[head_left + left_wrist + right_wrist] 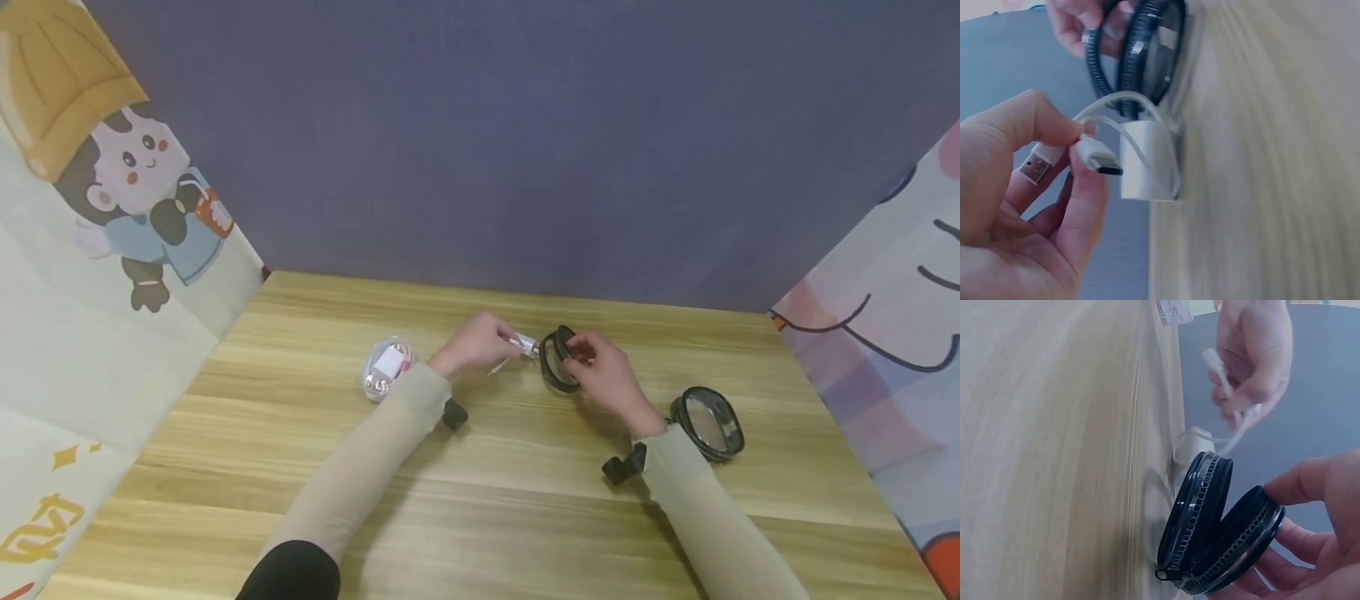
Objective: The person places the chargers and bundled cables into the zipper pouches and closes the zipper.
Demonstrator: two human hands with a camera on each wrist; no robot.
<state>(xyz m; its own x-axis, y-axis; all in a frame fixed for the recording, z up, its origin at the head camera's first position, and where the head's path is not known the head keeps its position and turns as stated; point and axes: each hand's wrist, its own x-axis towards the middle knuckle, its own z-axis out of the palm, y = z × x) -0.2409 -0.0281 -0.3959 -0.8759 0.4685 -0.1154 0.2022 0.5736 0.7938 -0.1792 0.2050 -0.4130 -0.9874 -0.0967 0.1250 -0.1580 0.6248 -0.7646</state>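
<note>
My left hand pinches a white charging cable between thumb and fingers; its USB-A and USB-C ends both show in the left wrist view. A loop of the cable hangs in front of a white block, apparently a charger plug, beside the pouch. With thumb and fingers, my right hand holds one half of a round zip pouch with black edges and clear panels. Its two halves stand apart in the right wrist view, the zip pull near the hinge end. Some right fingers are hidden behind it.
A second black-edged clear pouch lies on the wooden table near my right wrist. Left of my left hand sits a clear round pouch holding a white charger and cable. A dark grey-blue panel rises behind the table.
</note>
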